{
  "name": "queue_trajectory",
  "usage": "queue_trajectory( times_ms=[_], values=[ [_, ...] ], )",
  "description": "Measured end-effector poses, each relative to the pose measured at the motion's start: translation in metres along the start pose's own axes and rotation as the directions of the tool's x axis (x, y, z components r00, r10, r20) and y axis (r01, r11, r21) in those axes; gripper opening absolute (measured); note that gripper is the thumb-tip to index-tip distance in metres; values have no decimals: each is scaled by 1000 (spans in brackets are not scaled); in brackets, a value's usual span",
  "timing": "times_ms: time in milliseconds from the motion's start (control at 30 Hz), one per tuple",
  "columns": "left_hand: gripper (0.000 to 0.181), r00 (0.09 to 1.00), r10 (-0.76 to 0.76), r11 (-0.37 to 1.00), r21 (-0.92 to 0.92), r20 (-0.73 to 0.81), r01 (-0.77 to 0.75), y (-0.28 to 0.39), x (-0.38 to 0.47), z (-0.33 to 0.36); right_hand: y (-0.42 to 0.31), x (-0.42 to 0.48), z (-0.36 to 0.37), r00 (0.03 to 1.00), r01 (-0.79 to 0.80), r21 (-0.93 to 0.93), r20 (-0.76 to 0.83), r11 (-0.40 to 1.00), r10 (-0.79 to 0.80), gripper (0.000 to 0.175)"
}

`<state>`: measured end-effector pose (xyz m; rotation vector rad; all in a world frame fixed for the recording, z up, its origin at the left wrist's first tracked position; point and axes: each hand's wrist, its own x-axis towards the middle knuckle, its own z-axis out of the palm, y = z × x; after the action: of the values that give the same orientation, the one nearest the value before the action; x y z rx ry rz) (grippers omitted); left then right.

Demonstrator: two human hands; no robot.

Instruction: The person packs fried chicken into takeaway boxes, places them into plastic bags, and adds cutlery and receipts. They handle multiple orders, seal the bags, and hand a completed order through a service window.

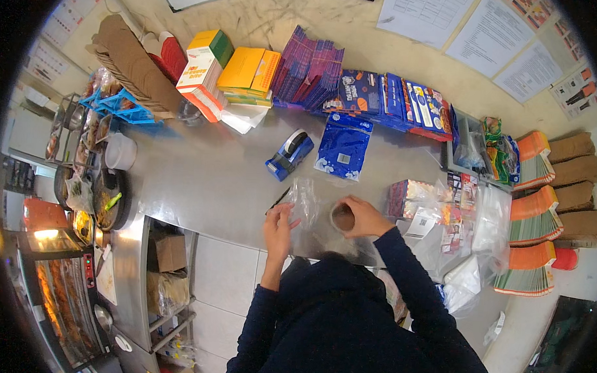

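Observation:
My right hand (364, 218) grips a small round cup (343, 217) with a brown inside, low over the steel counter (205, 183). Whether the brown is its contents or its inner wall is hard to tell. To its left my left hand (278, 230) is raised with its fingers apart. Just past those fingertips lies a crumpled transparent plastic bag (305, 199), and a thin dark pen-like stick (280, 198) is beside it. Farther back are a blue tape dispenser (290, 154) and a flat blue printed pouch (344, 147).
Folded printed cartons (310, 71) and yellow boxes (248, 71) line the wall. A grey bin (470, 148) with packets stands at the back right, near plastic bags (489, 218) and orange-topped paper stacks (532, 209). Pans (111, 199) and a lit food warmer (63, 296) are left.

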<state>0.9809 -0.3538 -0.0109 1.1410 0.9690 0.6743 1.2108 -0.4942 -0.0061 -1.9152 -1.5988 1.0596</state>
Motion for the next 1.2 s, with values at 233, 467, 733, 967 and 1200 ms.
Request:
queue_trajectory(
  times_ms=[233, 467, 733, 967, 1200],
  values=[
    [25, 960, 261, 919, 279, 104, -280, 15, -11, 21, -41, -26, -3, 888, 374, 388, -413, 842, -204, 83],
    [26, 982, 189, 978, 85, 5, -189, 38, -29, 27, -71, -4, 5, 801, 196, 221, -598, 955, -26, 83],
    [29, 955, 248, 964, 52, 161, -259, 72, -22, 36, -122, -32, -23, 937, -25, -396, -328, 918, -116, 87],
    [35, 832, 210, 920, 183, 514, -346, 142, -45, 45, -123, -59, -27, 971, 66, -419, -181, 905, -155, 73],
    [33, 873, 210, 957, 90, 441, -276, 171, -53, 44, -105, -42, -7, 830, 230, -469, -363, 853, -424, 72]
  ],
)
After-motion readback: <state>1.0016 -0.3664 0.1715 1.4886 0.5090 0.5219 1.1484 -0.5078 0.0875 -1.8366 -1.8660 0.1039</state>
